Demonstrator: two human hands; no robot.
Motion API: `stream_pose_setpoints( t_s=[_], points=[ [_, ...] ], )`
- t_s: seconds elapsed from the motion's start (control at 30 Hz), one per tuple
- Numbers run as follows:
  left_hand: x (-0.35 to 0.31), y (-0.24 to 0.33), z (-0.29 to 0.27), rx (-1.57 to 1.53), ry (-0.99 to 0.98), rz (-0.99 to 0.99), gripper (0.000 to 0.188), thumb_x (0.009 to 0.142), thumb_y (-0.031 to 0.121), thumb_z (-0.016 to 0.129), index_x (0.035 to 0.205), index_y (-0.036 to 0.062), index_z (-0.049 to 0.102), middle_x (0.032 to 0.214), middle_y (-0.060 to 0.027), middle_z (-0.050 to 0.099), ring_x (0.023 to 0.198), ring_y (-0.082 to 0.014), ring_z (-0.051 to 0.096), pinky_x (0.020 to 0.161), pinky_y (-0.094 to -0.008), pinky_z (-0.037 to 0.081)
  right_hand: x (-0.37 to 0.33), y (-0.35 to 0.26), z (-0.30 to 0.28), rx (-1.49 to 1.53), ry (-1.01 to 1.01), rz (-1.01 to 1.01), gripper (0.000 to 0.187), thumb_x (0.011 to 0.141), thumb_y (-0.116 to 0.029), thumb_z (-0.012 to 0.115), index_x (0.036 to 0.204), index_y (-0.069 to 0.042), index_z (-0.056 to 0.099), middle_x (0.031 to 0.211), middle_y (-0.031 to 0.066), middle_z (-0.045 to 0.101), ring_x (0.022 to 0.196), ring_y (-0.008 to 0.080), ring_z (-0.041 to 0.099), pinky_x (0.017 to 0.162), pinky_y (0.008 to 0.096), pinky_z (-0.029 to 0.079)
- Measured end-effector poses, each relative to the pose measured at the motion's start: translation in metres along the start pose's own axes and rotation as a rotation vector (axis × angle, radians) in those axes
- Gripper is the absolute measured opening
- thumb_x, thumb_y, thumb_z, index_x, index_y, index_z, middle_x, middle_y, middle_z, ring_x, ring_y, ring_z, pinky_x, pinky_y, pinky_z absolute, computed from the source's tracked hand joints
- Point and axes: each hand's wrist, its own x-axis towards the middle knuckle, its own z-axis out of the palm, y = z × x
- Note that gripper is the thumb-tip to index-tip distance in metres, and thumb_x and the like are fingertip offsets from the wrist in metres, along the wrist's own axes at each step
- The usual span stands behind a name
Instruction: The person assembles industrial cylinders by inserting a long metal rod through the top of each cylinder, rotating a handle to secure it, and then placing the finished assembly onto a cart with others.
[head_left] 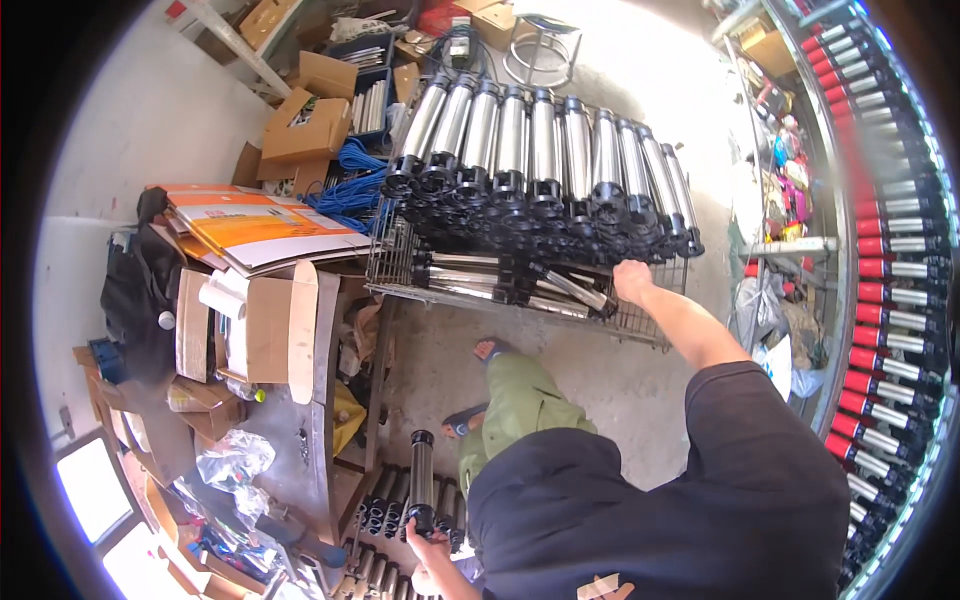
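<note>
At the lower left, my left hand (428,552) is closed round the lower black end of a shiny metal pump-like cylinder (422,475), which stands upright. Several similar cylinders (385,502) are grouped on the floor beside it. My right arm reaches forward, and my right hand (632,282) is a closed fist at the near right side of a wire cage (400,268). What its fingers grip there is hidden. Stacked high in the cage are silver cylinders with black ends (545,140); a few more (575,288) lie crosswise below them, close to my right fist.
On the right, a long rack holds rows of red-and-silver cylinders (872,290) beside cluttered shelving (790,247). To the left are a workbench with an opened carton (268,330), flat orange-and-white cardboard (225,222) and blue cable coils (350,190). My feet (490,350) stand on the concrete floor (430,380).
</note>
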Motion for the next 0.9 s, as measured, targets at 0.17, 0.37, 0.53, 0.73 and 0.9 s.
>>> stream_pose_setpoints(
  t_s=[0.17, 0.37, 0.53, 0.73, 0.9],
  points=[
    [0.018, -0.017, -0.002, -0.062, -0.009, -0.065, 0.049, 0.068, 0.054, 0.076, 0.068, 0.0115, 0.052, 0.057, -0.0006, 0.048, 0.041, -0.0145, 0.04, 0.04, -0.0266, 0.029, 0.004, -0.025, -0.044, -0.247, -0.086, -0.167, 0.024, 0.088, -0.015, 0.06, 0.105, -0.009, 0.077, 0.111, 0.0108, 0.074, 0.102, 0.0258, 0.072, 0.082, 0.0377, 0.058],
    [0.023, -0.019, -0.036, -0.041, 0.032, -0.134, 0.048, 0.072, 0.057, 0.072, 0.066, 0.0142, 0.052, 0.053, 0.0002, 0.045, 0.039, -0.0137, 0.039, 0.038, -0.0237, 0.029, -0.019, -0.001, -0.015, 0.058, -0.162, 0.081, 0.029, 0.085, -0.017, 0.059, 0.106, -0.004, 0.075, 0.114, 0.0153, 0.071, 0.108, 0.032, 0.069, 0.089, 0.0405, 0.057],
    [0.02, -0.029, -0.046, -0.042, 0.071, -0.119, 0.049, 0.074, 0.057, 0.071, 0.066, 0.0133, 0.051, 0.053, -0.0017, 0.048, 0.039, -0.015, 0.042, 0.037, -0.0253, 0.032, -0.016, 0.017, 0.007, 0.132, -0.1, 0.163, 0.032, 0.089, -0.022, 0.055, 0.11, -0.006, 0.074, 0.118, 0.0152, 0.07, 0.111, 0.0315, 0.067, 0.091, 0.0408, 0.056],
    [0.06, -0.027, -0.094, -0.078, 0.117, -0.12, 0.041, 0.069, 0.054, 0.073, 0.076, 0.0186, 0.055, 0.057, 0.0008, 0.045, 0.039, -0.0129, 0.037, 0.038, -0.023, 0.03, 0.038, -0.015, 0.056, 0.144, -0.14, 0.214, 0.032, 0.084, -0.022, 0.06, 0.109, -0.008, 0.074, 0.115, 0.0133, 0.071, 0.107, 0.0324, 0.069, 0.087, 0.0422, 0.057],
    [0.014, -0.03, -0.092, 0.01, 0.107, -0.038, 0.043, 0.064, 0.055, 0.072, 0.075, 0.0175, 0.054, 0.056, 0.0018, 0.044, 0.039, -0.0102, 0.036, 0.037, -0.0214, 0.027, 0.042, 0.003, 0.068, -0.072, 0.147, -0.175, 0.021, 0.083, -0.015, 0.06, 0.092, -0.008, 0.077, 0.1, 0.0147, 0.074, 0.097, 0.0301, 0.072, 0.08, 0.04, 0.059]
  ],
)
